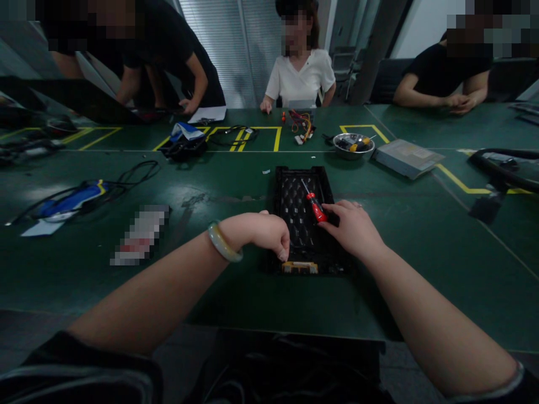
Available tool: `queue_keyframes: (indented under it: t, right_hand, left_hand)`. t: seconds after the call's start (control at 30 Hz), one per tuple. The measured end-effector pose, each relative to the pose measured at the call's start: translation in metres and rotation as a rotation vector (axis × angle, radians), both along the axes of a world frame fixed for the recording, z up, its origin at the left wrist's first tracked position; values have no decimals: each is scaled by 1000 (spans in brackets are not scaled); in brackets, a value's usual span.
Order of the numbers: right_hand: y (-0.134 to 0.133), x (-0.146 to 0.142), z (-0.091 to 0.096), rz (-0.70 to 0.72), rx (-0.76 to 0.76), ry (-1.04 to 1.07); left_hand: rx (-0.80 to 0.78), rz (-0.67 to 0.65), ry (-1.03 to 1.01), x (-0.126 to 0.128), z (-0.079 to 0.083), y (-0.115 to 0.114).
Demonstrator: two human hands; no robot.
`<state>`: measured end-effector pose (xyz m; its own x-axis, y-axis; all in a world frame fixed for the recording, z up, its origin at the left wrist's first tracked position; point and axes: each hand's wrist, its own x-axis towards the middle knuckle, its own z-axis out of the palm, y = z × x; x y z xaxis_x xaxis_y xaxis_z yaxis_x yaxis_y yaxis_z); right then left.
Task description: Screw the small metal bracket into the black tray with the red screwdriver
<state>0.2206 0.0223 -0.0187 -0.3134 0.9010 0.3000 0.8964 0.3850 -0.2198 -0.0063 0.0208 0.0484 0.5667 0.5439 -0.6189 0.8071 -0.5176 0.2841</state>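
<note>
A black perforated tray-like drive part point(301, 193) lies flat on the green table point(236, 292) before me, with a small gold-edged circuit strip point(300, 267) at its near end. My left hand point(265, 233), a pale bangle on the wrist, is curled closed, its fingertips pressing on the part's near left corner. My right hand point(351, 227) rests on the part's right side with its fingers touching the red handle of a small screwdriver point(315, 205) that lies across the part.
A steel bowl point(352, 145) with tools, a grey optical drive point(406, 158), coloured wires point(302, 124), a black pouch point(185, 145) and a blue-handled cable tool point(76, 199) lie around. Three people sit or lean at the far side. Black hose point(501, 168) at right.
</note>
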Motion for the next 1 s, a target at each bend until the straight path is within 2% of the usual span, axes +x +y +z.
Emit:
queue_keyframes:
  t: [0.2,0.47,0.67,0.83,1.0]
  right_hand:
    - [-1,0,2,7,8,-20]
    - [-2,-1,6,32,23,-110]
    - [0,-1,4,79,21,-190]
    - [0,-2,7,78,30,-215]
    - [-2,-5,11,64,44,-190]
  left_hand:
    - [29,64,-23,-4,-1,-1]
    - [43,54,-206,-19,-7,0]
    - [-100,191,-505,-38,-18,3]
    - [-58,331,-777,-56,-31,-2]
    - [17,426,-880,-71,-43,-4]
